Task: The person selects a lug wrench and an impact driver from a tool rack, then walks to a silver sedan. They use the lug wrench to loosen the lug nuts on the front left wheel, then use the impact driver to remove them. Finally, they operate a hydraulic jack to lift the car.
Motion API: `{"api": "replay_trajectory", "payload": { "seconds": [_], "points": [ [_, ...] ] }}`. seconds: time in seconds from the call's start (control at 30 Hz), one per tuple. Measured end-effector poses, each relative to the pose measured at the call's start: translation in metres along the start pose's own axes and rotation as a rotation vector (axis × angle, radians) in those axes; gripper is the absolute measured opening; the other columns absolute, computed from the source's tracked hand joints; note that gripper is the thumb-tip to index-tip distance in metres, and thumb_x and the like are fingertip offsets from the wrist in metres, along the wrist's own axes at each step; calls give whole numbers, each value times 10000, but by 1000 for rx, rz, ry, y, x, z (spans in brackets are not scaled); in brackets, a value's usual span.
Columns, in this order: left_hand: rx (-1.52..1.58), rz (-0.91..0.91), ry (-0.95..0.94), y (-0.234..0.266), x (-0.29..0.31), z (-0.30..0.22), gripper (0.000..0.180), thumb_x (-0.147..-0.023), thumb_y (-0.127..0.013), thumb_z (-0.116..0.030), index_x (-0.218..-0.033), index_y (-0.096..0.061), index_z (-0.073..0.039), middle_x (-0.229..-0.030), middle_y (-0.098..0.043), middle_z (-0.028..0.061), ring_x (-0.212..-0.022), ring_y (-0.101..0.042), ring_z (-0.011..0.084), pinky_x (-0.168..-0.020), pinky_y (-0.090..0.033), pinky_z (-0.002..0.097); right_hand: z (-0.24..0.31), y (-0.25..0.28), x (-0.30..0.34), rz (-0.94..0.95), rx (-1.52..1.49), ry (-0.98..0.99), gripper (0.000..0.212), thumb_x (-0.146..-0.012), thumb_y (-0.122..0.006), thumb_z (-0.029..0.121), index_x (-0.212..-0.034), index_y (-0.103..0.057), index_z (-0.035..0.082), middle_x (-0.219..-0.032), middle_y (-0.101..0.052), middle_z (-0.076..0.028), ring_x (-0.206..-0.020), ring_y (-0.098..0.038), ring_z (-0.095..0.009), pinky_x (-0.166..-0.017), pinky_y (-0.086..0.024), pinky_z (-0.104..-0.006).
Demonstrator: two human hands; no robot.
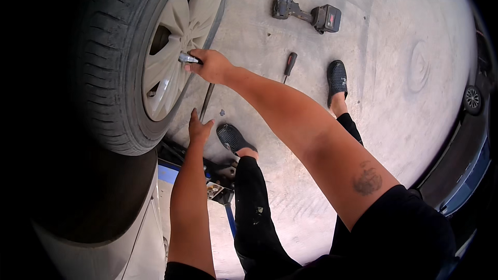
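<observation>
At the centre of a wheel (171,75) with pale spokes, my right hand (211,66) is closed around the head of a long-handled wrench. A shiny metal socket (188,58) sticks out of that grip against the wheel. The dark bar of the wrench (207,101) slants down from there toward my left hand (200,128). My left thumb and a finger are spread apart at the bar's lower end; whether they touch it cannot be told. The other left fingers are hidden.
A cordless impact wrench (306,13) lies on the concrete floor (389,72). A screwdriver (291,65) rests nearer my feet in black clogs (337,76). Beside the car body (140,249) stands a floor jack (220,173). Another car (456,161) is at the right.
</observation>
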State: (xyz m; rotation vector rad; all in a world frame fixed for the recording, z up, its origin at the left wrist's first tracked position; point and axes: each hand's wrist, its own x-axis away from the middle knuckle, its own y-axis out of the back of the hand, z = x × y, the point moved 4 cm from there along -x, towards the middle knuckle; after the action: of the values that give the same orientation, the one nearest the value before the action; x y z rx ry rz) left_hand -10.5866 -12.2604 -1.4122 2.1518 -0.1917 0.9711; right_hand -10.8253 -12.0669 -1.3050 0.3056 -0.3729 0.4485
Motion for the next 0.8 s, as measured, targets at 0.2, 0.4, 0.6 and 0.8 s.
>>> {"api": "replay_trajectory", "payload": {
  "seconds": [0.2, 0.4, 0.6, 0.8],
  "points": [
    [-62, 356, 13, -23, 3, -22, 389, -832, -779, -210, -1109, -616, 9, -947, -689, 150, -898, -676, 301, -820, -518, 396, -51, 33, 52, -96, -111, -144, 270, -916, -708, 272, -988, -645, 19, -795, -634, -187, -740, -584, -348, -716, -473, -422],
    [-95, 235, -8, 42, 98, -98, 359, -883, -717, -229, -1155, -618, -17, -932, -703, 213, -885, -682, 410, -801, -525, 457, -62, 57, 17, -18, -129, -285, 295, -919, -723, 305, -980, -704, 17, -769, -645, -145, -741, -602, -276, -719, -473, -407],
    [-331, 204, 238, 189, 225, -170, 246, -949, -652, -192, -1107, -628, -5, -809, -679, 197, -735, -666, 395, -679, -502, 459, -58, 31, -36, 119, -453, -451, 354, -931, -743, 326, -1121, -723, 29, -715, -593, -89, -592, -553, -169, -540, -450, -355],
    [-368, 263, 136, 266, 280, -288, 442, -922, -643, -56, -1342, -552, 47, -938, -704, 231, -831, -716, 371, -758, -569, 403, -72, 20, -35, 172, -720, -556, 360, -939, -743, 300, -1133, -686, 2, -625, -493, -33, -497, -463, -143, -474, -428, -328]
  ]
}}
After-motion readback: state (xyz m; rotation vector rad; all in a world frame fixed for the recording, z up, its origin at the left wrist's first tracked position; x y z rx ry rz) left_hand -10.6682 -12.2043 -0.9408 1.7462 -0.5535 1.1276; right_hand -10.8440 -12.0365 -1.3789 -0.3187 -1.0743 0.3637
